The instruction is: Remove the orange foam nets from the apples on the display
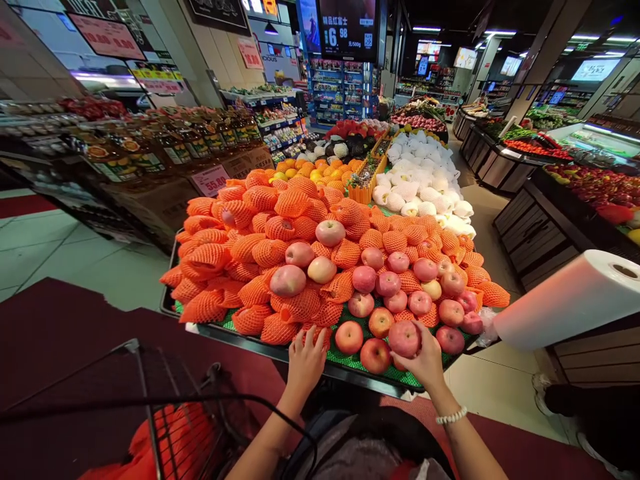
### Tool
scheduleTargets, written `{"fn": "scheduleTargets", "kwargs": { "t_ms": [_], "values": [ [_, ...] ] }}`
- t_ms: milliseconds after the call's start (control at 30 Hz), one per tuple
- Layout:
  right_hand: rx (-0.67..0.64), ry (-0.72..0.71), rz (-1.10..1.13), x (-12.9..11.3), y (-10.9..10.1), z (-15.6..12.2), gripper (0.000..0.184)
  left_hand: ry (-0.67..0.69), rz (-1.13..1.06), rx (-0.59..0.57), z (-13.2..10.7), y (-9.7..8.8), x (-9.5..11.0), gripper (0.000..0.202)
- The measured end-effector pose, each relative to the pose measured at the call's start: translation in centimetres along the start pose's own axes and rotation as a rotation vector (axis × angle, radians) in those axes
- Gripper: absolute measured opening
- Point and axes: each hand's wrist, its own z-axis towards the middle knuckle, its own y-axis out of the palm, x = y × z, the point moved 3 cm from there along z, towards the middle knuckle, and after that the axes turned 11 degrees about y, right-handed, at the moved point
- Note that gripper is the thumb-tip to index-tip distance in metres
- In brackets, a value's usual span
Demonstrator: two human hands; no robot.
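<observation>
Near the front edge of the display, my right hand (425, 360) grips a large pinkish-red apple (404, 338), thumb on the near side and fingers round its right. Loose red apples surround it, among them one apple (375, 356) just to its left and another apple (349, 337) farther left. My left hand (307, 357) rests at the front rim with its fingers apart, touching a fruit in orange foam netting (320, 333) that they partly cover. Behind both hands, many netted fruits (295, 303) are heaped on the green-lined display.
White-wrapped fruit (425, 187) lies at the back. A roll of plastic bags (570, 300) stands at the right, beside the apples. A wire shopping cart (170, 407) with an orange bag is at lower left. Bottled goods (165, 143) line the left. Another person's leg shows at lower right.
</observation>
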Motion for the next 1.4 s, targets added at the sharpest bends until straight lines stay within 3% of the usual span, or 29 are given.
{"fn": "scheduleTargets", "kwargs": {
  "t_ms": [100, 200, 267, 367, 467, 633, 733, 833, 1000, 1100, 1200, 1267, 1400],
  "values": [
    [-0.084, -0.019, 0.058, -3.6, 2.8, -0.9, 0.081, -0.066, -0.251, 0.054, 0.6, -1.9, 0.7, 0.031],
    [-0.167, -0.005, 0.073, -5.9, 5.8, -1.1, 0.081, 0.013, -0.617, 0.034, 1.8, -3.2, 3.1, 0.043],
    [-0.193, -0.011, 0.078, -6.5, 7.5, -1.0, 0.077, 0.123, -0.78, -0.056, 2.6, -2.9, 4.9, 0.06],
    [-0.267, -0.099, 0.089, -6.2, 8.7, -1.2, 0.076, 0.183, -0.779, -0.158, 3.6, -1.1, 6.4, 0.077],
    [-0.289, -0.156, 0.044, -4.3, 7.5, -0.8, 0.08, 0.244, -0.699, -0.207, 4.2, 0.6, 6.8, 0.082],
    [0.006, 0.077, -0.099, 0.8, 3.1, 2.3, 0.052, 0.329, -0.641, -0.282, 5.3, 0.8, 7.0, 0.082],
    [0.106, 0.166, -0.151, 2.4, 2.0, 3.9, 0.04, 0.376, -0.644, -0.291, 5.7, 0.0, 6.9, 0.091],
    [0.194, 0.218, -0.188, 2.9, 1.3, 5.0, 0.034, 0.438, -0.651, -0.261, 5.7, -1.0, 6.1, 0.092],
    [0.319, 0.235, -0.285, 3.5, -1.5, 7.0, 0.045, 0.407, -0.631, -0.147, 4.6, -2.5, 2.3, 0.067],
    [0.256, 0.139, -0.319, 3.3, -2.5, 8.2, 0.051, 0.344, -0.582, -0.087, 3.5, -2.7, -0.5, 0.056],
    [0.171, 0.037, -0.331, 2.4, -2.2, 9.0, 0.056, 0.277, -0.549, -0.049, 2.4, -2.4, -2.7, 0.051],
    [0.134, 0.007, -0.36, 1.7, -1.6, 9.5, 0.061, 0.247, -0.541, -0.016, 1.8, -2.3, -3.5, 0.05],
    [0.115, 0.077, -0.478, 0.9, -1.1, 10.8, 0.065, 0.235, -0.531, 0.03, 1.8, -2.8, -3.9, 0.05]
  ]
}}
